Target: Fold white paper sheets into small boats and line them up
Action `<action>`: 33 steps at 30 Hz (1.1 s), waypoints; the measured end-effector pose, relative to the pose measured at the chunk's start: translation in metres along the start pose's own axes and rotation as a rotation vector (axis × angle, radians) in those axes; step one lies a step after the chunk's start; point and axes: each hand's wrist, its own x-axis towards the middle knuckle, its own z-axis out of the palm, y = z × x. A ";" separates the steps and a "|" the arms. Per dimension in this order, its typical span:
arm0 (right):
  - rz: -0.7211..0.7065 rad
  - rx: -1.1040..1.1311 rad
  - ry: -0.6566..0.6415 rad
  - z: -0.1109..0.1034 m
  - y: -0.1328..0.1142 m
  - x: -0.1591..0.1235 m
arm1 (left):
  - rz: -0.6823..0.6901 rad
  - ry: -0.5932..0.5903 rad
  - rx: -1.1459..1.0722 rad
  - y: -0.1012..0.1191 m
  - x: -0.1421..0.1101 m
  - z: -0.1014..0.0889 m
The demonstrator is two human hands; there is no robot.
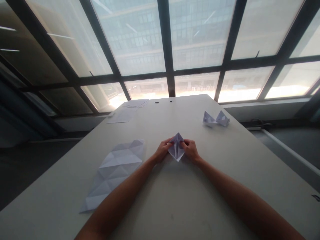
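Item: one white folded-paper diamond, held over the tabletop between my left fingers and right fingers, which pinch its two side corners; presumably feather-light, crisp along creases, easily crushed, best gripped gently by those same corners.

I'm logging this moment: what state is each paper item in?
White diamond-shaped folded paper, held between left hand and right hand
Large creased white paper sheet, spread open
Two pointed white paper shapes, folded, side by side
Plain white paper sheets farther back, lying flat
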 end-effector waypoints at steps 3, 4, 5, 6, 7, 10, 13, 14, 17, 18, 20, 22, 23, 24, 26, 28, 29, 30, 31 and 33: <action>-0.064 -0.124 0.054 0.001 0.000 -0.002 | -0.072 0.042 -0.099 -0.005 0.003 -0.003; -0.119 -0.188 0.127 0.002 -0.001 -0.003 | -0.084 0.063 -0.104 -0.007 0.004 -0.004; -0.184 -0.259 0.197 0.002 -0.003 -0.004 | -0.087 0.081 -0.091 -0.009 0.005 -0.004; -0.250 -0.332 0.244 0.002 -0.005 -0.006 | -0.083 0.094 -0.065 -0.010 0.005 -0.004; -0.308 -0.403 0.254 0.001 -0.008 -0.007 | -0.078 0.100 -0.033 -0.010 0.005 -0.004; -0.383 -0.557 0.179 0.001 -0.016 -0.009 | -0.063 0.094 0.054 -0.007 0.004 -0.002; -0.346 -0.606 0.185 0.002 -0.019 -0.008 | 0.023 0.046 0.146 -0.003 0.002 0.002; -0.324 -0.606 0.209 0.002 -0.019 -0.007 | 0.079 0.020 0.187 -0.002 0.001 0.003; -0.232 -0.540 0.286 0.003 -0.017 -0.005 | 0.215 -0.040 0.290 0.000 0.000 0.006; -0.199 -0.487 0.300 0.003 -0.015 -0.004 | 0.232 -0.045 0.306 0.000 0.000 0.007; -0.144 -0.345 0.286 0.003 -0.013 -0.003 | 0.229 -0.040 0.307 0.000 -0.001 0.007; -0.091 -0.171 0.247 0.002 -0.010 -0.002 | 0.194 -0.033 0.277 0.000 -0.002 0.006; -0.060 -0.079 0.227 0.002 -0.009 -0.001 | 0.163 -0.030 0.254 0.000 -0.002 0.005; -0.024 0.015 0.211 0.000 -0.009 0.001 | 0.124 -0.023 0.227 0.000 -0.003 0.004; 0.060 0.187 0.176 -0.003 -0.008 0.004 | 0.029 0.012 0.155 -0.001 -0.004 0.002; 0.147 0.304 0.108 -0.009 -0.006 0.010 | -0.066 0.056 0.035 -0.002 -0.005 0.000; 0.193 0.355 0.078 -0.012 -0.005 0.013 | -0.102 0.071 -0.041 -0.002 -0.005 -0.001; 0.237 0.404 0.056 -0.016 -0.004 0.015 | -0.127 0.078 -0.121 -0.002 -0.005 -0.002; 0.273 0.450 0.047 -0.018 -0.002 0.018 | -0.139 0.077 -0.192 -0.002 -0.005 -0.003; 0.321 0.528 0.065 -0.021 0.001 0.022 | -0.139 0.066 -0.282 -0.002 -0.003 -0.005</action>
